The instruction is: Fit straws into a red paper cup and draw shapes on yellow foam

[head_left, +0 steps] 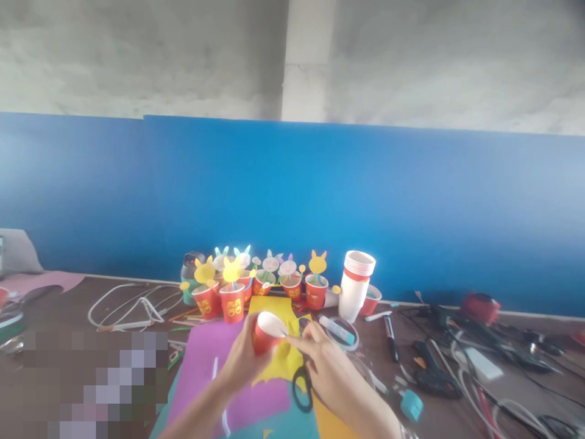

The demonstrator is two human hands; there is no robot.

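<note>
Left hand (245, 358) partly hides the red paper cup (265, 338) it holds.

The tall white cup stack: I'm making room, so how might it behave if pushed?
The cup stack would likely tip easily, being tall and narrower at its base. Its closely layered rims suggest light cups that might separate.

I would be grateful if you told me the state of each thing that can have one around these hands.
Red cup in left hand: tilted, mouth uncovered.
Decorated cups: standing, paper figures above them.
White cup stack: nested, standing.
Yellow paper: cut, edge jagged.
Black-handled scissors by right hand: open or closed, unclear.
Black glue gun: lying down.
</note>
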